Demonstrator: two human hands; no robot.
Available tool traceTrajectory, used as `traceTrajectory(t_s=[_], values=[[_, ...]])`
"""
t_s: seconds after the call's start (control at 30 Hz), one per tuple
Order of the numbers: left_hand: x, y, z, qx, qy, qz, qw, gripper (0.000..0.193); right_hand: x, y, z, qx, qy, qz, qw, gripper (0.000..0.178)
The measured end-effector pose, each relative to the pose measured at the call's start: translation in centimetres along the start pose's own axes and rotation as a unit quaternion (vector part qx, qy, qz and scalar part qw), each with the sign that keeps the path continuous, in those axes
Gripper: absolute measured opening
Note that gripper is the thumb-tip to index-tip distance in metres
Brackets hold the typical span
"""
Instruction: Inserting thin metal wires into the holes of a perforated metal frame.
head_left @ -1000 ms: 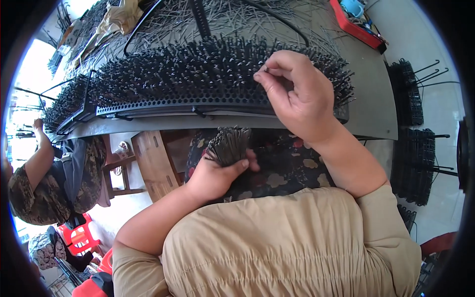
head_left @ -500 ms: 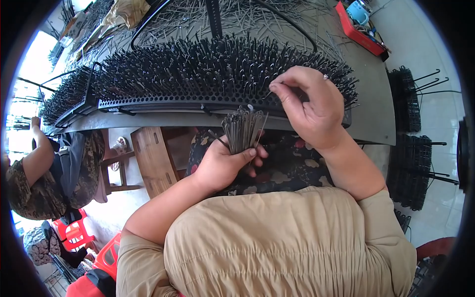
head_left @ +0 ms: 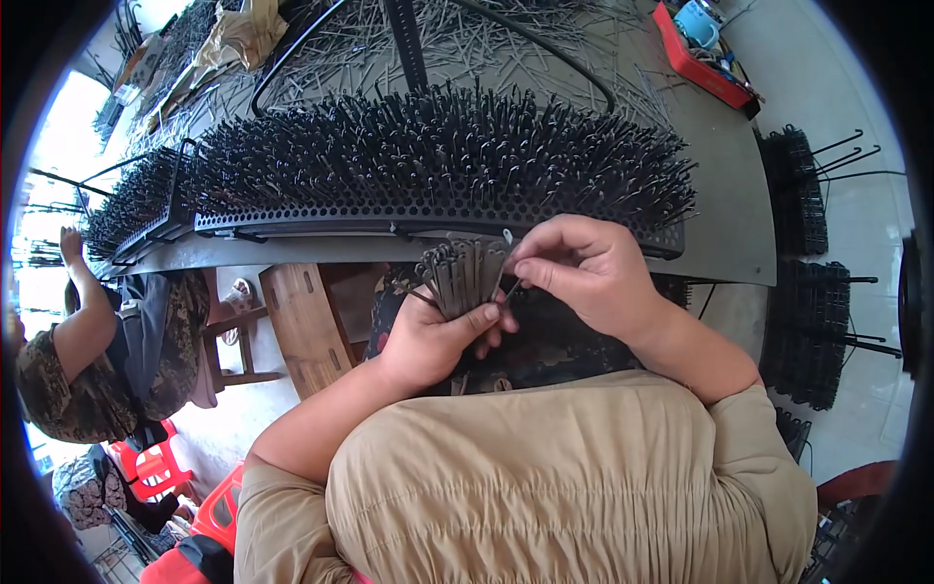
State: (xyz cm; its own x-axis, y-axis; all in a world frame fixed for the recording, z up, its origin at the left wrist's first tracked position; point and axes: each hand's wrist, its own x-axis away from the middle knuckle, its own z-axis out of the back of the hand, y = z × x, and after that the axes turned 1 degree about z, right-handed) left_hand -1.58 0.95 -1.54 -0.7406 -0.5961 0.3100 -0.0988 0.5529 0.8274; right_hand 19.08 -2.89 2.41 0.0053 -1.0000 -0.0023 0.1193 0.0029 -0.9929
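Observation:
My left hand (head_left: 433,336) grips a fanned bundle of thin grey metal pins (head_left: 462,275) just below the table's front edge. My right hand (head_left: 584,273) sits right beside it, its fingertips pinching one pin (head_left: 508,255) at the top of the bundle. Directly above both hands a long black perforated rack (head_left: 428,209) lies on the grey table (head_left: 725,234), densely filled with upright dark pins (head_left: 438,146).
Loose pins and a black cable (head_left: 545,44) cover the far tabletop. A red tray (head_left: 702,68) sits at the back right. Stacked black racks (head_left: 812,321) stand at the right. Another person (head_left: 88,341) works at the left, near a wooden stool (head_left: 302,326) and red stools (head_left: 156,467).
My right hand came down from the rack to the bundle. My left hand lifted the bundle toward the table edge, and the two hands now meet.

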Motion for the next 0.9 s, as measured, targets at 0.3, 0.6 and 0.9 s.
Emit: traceTrajectory(t_s=[0.3,0.6,0.9], values=[[-0.5,0.1,-0.1,-0.051,0.049,0.044,0.997,0.009,-1.9,-0.2,2.6,0.186,0.188,0.388,0.883,0.026],[-0.9,0.1,0.0,-0.027,0.057,0.048,0.997,0.007,-2.6,-2.1,2.9,0.332,0.148,0.405,0.839,0.024],[-0.9,-0.5,0.3,-0.026,0.052,0.050,0.997,0.010,-2.5,-1.9,2.8,0.363,0.146,0.446,0.805,0.027]])
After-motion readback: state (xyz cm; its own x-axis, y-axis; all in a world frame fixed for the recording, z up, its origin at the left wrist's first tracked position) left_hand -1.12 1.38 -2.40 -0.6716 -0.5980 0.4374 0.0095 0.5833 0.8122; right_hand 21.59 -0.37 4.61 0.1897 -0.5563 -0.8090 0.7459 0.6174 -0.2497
